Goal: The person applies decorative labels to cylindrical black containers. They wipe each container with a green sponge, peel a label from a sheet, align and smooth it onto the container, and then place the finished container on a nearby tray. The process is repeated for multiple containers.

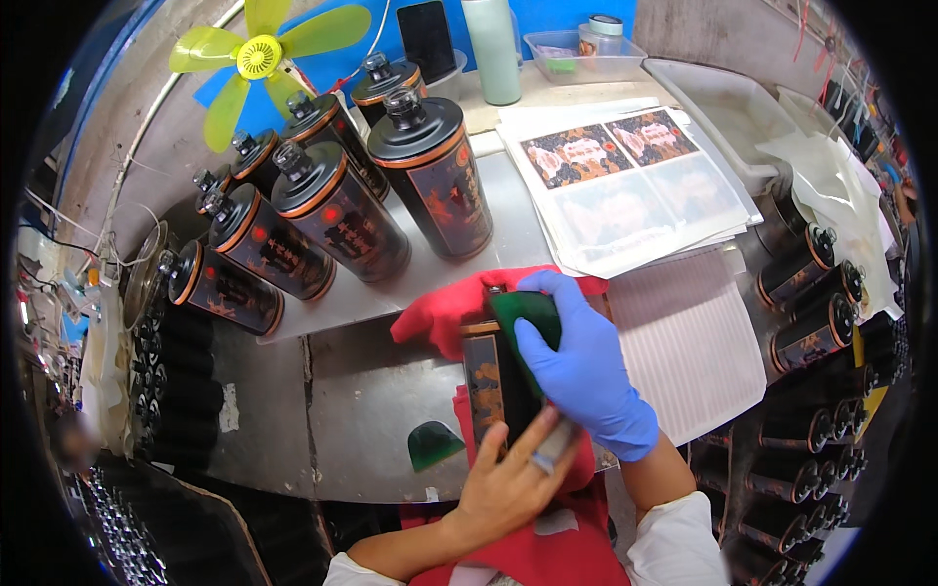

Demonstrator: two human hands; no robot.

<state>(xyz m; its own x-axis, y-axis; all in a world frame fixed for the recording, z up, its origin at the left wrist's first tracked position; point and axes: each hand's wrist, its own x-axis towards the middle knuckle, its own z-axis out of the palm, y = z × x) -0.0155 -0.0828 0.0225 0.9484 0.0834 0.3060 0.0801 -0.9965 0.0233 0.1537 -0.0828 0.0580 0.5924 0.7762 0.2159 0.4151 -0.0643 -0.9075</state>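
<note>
A black bottle (485, 381) with orange trim and a decorated panel lies on red cloth (445, 317) at the near edge of the table. My bare left hand (510, 485) grips its lower end, fingers across its side; one finger has a pale wrap. In a blue glove, my right hand (581, 356) holds a dark green scraper-like sheet (523, 317) against the bottle's side near its upper end. The glove hides part of the sheet and the bottle. A second green piece (433, 444) lies flat on the metal table, left of my left hand.
Several finished-looking black bottles (430, 181) stand on a pale board at the back left, beside a yellow-green fan (258, 59). Printed decal sheets (625, 205) lie at the back right, near a clear bin (723, 107). More bottles (811, 332) crowd the right side.
</note>
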